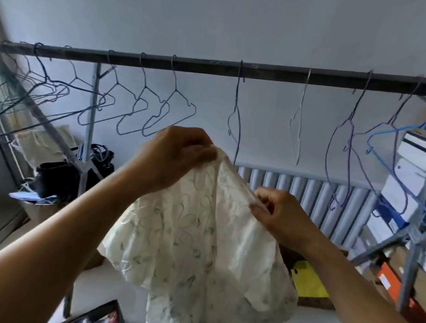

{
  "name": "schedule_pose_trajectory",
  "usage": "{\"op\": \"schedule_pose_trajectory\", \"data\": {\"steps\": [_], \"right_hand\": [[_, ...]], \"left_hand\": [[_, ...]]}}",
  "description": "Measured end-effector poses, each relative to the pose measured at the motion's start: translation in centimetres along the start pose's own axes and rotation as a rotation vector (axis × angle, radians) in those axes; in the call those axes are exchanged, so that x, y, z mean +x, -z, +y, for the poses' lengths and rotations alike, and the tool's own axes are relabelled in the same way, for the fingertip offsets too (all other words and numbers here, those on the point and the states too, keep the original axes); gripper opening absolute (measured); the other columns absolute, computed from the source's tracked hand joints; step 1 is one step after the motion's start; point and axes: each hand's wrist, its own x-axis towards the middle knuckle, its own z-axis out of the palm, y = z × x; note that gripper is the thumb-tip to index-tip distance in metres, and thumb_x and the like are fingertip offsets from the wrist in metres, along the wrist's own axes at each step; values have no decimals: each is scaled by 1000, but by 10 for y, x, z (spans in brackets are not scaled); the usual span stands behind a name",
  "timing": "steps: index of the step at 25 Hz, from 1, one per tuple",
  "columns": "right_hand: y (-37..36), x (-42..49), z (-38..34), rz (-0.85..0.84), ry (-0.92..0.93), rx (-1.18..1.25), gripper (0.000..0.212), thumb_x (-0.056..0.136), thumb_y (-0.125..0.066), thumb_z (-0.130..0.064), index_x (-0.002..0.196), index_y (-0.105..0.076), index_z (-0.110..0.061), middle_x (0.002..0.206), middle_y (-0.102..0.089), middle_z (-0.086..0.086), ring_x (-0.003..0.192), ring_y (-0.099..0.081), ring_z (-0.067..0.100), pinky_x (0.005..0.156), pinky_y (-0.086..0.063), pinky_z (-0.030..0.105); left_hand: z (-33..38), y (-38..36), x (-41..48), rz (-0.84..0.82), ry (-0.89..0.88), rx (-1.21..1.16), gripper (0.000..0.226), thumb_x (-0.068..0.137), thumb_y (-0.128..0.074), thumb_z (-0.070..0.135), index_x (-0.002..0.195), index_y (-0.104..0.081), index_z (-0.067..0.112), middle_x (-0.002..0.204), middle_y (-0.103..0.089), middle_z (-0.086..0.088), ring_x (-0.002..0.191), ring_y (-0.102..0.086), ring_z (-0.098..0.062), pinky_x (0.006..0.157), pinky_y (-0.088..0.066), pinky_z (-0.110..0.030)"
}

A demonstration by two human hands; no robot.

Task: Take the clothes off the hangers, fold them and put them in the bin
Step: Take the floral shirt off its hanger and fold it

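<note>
Centrally, one white garment (197, 239) with a fine embroidered pattern is held up in the air by two hands, below and in front of one dark horizontal rail (217, 67). The left hand (178, 154) pinches the garment's topmost bunched edge between thumb and curled fingers. The right hand (278, 211), lower and to the right, pinches a second edge in the same way. The cloth hangs loose beneath both grips and touches no hanger.

Bare wire hangers (238, 137) hang on the rail:
- Five hang singly from the centre rightward, the last being one blue hanger (396, 130).
- Three more hang left of centre.
- A tangled cluster at the far left cannot be counted.

Behind stand one ribbed radiator (296, 189), stacked boxes (406, 183) at right, and one black bag (64, 176) at left.
</note>
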Motion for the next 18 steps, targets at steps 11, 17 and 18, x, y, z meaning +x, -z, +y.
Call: {"op": "schedule_pose_trajectory", "data": {"steps": [11,17,18], "right_hand": [[2,26,-9,-113,-58,203,27,89,-51,-9,68,-62,4,76,-67,15,70,-62,28,68,-48,43],[29,37,-30,-422,-37,292,79,66,-69,-65,95,-57,8,82,-63,23,71,-62,32,67,-50,36],[37,38,-30,-501,-66,275,76,64,-76,-59,102,-58,5,90,-67,22,80,-67,33,72,-53,39]], "left_hand": [[-83,74,-66,-28,120,-12,44,82,-52,57,82,-65,15,71,-63,-5,60,-59,-21,57,-51,-31],[-95,87,-74,-42,263,-163,41,83,-65,56,82,-65,15,71,-59,-5,64,-57,-17,61,-49,-36],[-96,89,-75,-63,279,-169,37,85,-67,52,83,-65,15,72,-61,-4,65,-59,-17,62,-51,-37]]}}
